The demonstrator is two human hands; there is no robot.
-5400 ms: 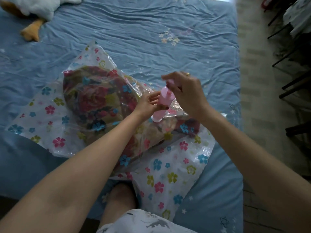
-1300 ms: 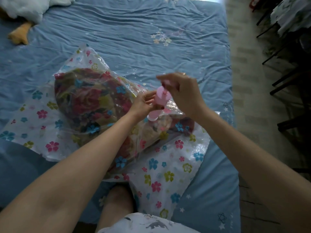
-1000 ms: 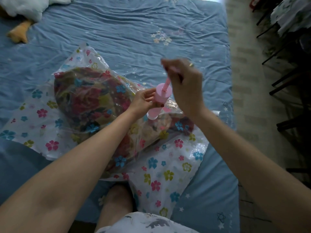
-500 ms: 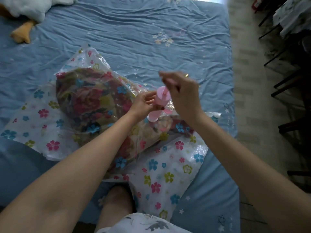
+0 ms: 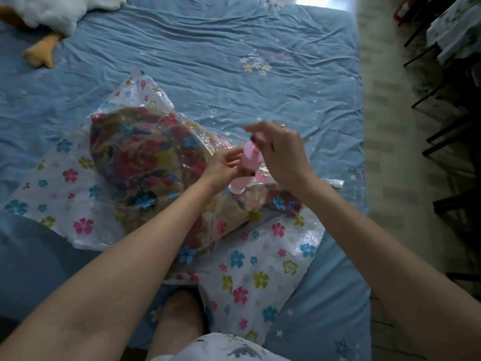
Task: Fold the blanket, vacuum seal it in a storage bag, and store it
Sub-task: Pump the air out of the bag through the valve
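A folded floral blanket (image 5: pixel 145 162) lies inside a clear storage bag (image 5: pixel 260 277) printed with small flowers, on the blue bed sheet (image 5: pixel 234 48). A pink hand pump (image 5: pixel 246 169) stands tilted on the bag's top, right of the blanket's bulge. My left hand (image 5: pixel 223 168) grips the pump's barrel. My right hand (image 5: pixel 279 152) grips the plunger handle at the pump's top, pushed down near the barrel. The bag's valve is hidden under the pump.
A white plush duck (image 5: pixel 49 14) with orange feet lies at the bed's far left corner. The bed's right edge meets a pale tiled floor (image 5: pixel 390 152). Dark chair legs (image 5: pixel 447 131) stand at the far right. My knee (image 5: pixel 179 316) shows below the bag.
My right hand pulled the plunger up a second ago, then pushed it back down to the barrel. My left hand kept its hold on the pump barrel.
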